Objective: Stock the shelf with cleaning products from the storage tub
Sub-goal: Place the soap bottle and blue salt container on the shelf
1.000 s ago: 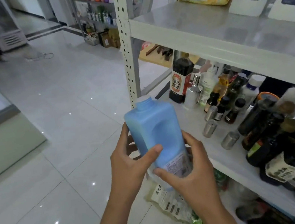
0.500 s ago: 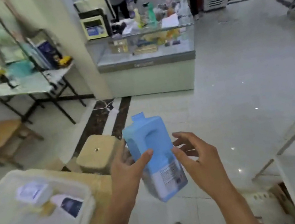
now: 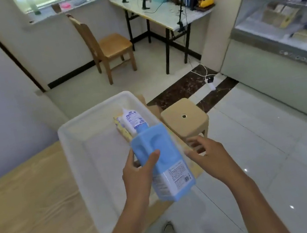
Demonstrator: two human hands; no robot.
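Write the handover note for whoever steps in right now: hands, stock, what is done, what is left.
Left hand grips the blue bottle, tilted, above the white tub at its near right edge. Right hand is open beside the bottle, fingers spread.
The tub sits on the wooden table; a white bottle and a yellow pack lie in its far right corner.
Done: nothing shown; shelf out of view.
Left: shelve all three.

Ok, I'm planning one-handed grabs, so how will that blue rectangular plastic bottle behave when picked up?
Probably stiff: the blue rectangular plastic bottle looks undeformed though the left hand alone grips it. Its moulded dents likely help fingers hold, though the smooth plastic may slip. Tall and narrow, it could tip if set upright carelessly.
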